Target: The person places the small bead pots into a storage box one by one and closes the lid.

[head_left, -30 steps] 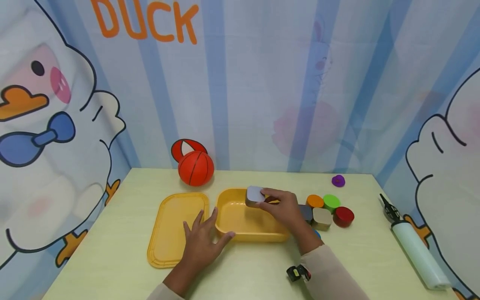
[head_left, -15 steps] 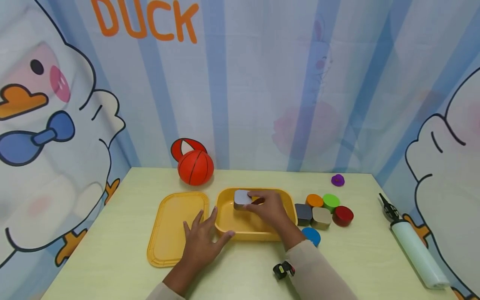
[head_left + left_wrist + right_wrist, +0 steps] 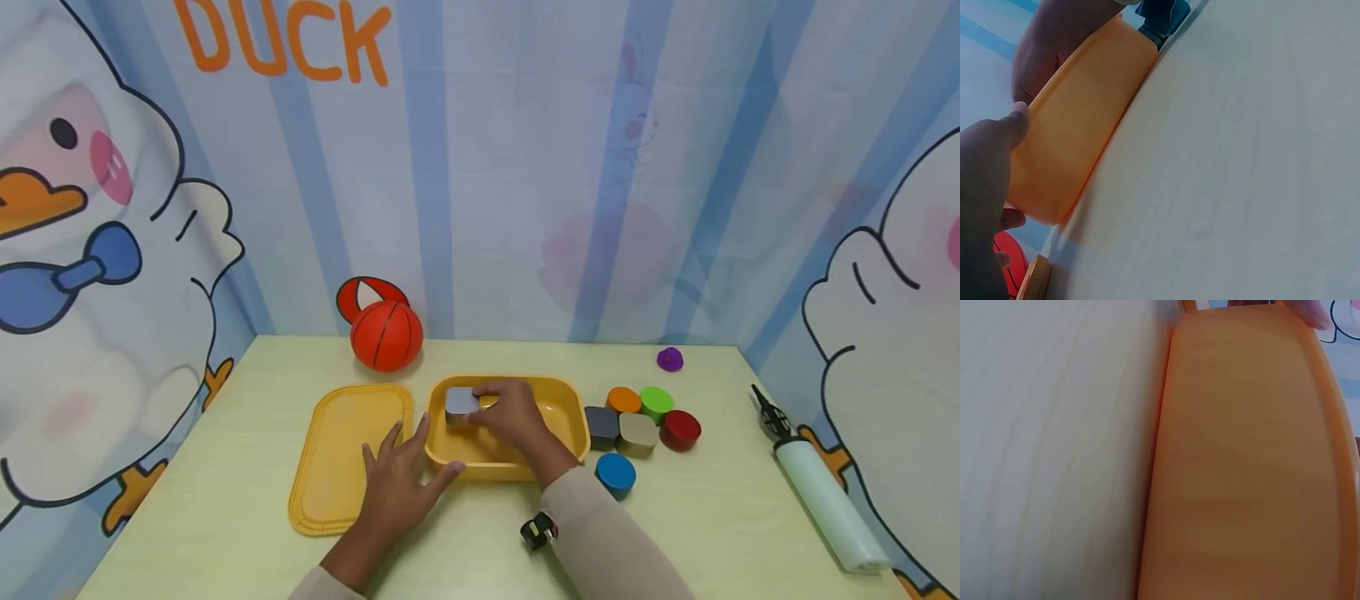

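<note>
My right hand [image 3: 517, 421] pinches a rounded-square block with a pale lavender-grey top [image 3: 461, 402] between thumb and fingers, inside the left end of a yellow plastic box [image 3: 502, 472]. The fingers partly cover the block's right side. At the box's front left corner, my left hand [image 3: 397, 487] has its fingers spread, with the thumb at the rim. In the left wrist view that thumb [image 3: 1015, 125] lies along the box's edge. The box wall [image 3: 1247, 456] fills much of the right wrist view, where the block is hidden.
Left of the box lies a yellow lid [image 3: 337, 467]. To its right sit dark grey [image 3: 602, 427], beige [image 3: 637, 435], blue [image 3: 616, 475], orange [image 3: 624, 399], green [image 3: 656, 404] and red [image 3: 681, 431] pieces. A red ball [image 3: 386, 336] and mint-coloured cylinder [image 3: 831, 507] stand farther out.
My right hand has carried the block leftward and down, from above the back of the box into its left end. The blue piece has come into view; my left hand keeps its place.
</note>
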The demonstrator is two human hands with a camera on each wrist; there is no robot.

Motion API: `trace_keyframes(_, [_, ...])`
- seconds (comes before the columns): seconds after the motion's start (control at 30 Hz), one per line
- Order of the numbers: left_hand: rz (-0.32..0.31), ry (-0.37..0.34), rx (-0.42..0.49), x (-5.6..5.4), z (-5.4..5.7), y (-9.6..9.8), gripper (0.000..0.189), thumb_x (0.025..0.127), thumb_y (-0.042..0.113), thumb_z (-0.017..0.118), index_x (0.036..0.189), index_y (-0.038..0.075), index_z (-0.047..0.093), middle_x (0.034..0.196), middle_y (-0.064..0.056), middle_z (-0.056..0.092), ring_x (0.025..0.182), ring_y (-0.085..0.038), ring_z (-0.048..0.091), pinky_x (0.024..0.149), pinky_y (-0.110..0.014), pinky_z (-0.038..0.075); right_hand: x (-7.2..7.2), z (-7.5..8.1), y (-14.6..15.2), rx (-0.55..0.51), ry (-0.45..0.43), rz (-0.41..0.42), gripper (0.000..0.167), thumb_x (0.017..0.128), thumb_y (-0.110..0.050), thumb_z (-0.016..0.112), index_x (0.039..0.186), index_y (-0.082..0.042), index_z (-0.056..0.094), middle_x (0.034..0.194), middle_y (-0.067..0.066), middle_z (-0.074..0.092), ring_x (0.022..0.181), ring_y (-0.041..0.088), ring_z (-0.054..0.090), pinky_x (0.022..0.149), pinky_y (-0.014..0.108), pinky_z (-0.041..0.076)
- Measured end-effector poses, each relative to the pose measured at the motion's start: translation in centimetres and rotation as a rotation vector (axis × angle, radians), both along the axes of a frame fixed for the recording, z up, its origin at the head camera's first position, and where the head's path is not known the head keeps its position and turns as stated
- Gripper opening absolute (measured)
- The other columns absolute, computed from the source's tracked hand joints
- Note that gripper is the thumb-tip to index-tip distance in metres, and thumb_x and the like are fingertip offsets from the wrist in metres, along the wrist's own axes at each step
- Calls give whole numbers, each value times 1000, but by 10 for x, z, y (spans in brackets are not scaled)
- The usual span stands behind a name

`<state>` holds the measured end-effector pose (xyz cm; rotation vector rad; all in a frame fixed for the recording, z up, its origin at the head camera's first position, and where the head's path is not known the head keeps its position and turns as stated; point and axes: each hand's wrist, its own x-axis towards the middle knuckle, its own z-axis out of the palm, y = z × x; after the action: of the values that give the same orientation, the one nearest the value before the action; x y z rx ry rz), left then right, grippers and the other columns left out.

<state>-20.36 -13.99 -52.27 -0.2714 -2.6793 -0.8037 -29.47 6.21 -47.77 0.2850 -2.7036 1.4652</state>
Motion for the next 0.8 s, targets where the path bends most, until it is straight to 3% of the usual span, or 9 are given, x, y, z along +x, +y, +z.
trace_keyframes(0.2, [-2, 6, 7, 0, 1, 0, 90, 96, 62, 76, 163, 7, 52, 147, -17, 71, 152, -52, 50, 112, -96, 21, -2, -2, -8, 26, 15, 11, 40, 80, -10, 95, 116, 2, 84, 119, 17, 83, 119, 36, 75, 102, 49, 62])
trace_keyframes(0.47, [-1, -26, 18, -1, -1, 0, 92, 95, 62, 77, 165, 9, 48, 149, -17, 69, 155, -52, 46, 116, -95, 16, -3, -8, -13, 50, -22, 35, 42, 83, -10, 95, 121, 2, 82, 126, 18, 81, 118, 35, 77, 98, 49, 65])
trace_keyframes(0.8, [-8, -3, 18, -1, -2, 1, 91, 95, 62, 76, 164, 9, 51, 147, -17, 71, 152, -54, 49, 113, -96, 19, 1, -11, -12, 29, 6, 69, 43, 84, -7, 94, 123, 4, 80, 127, 19, 80, 98, 30, 83, 85, 41, 68])
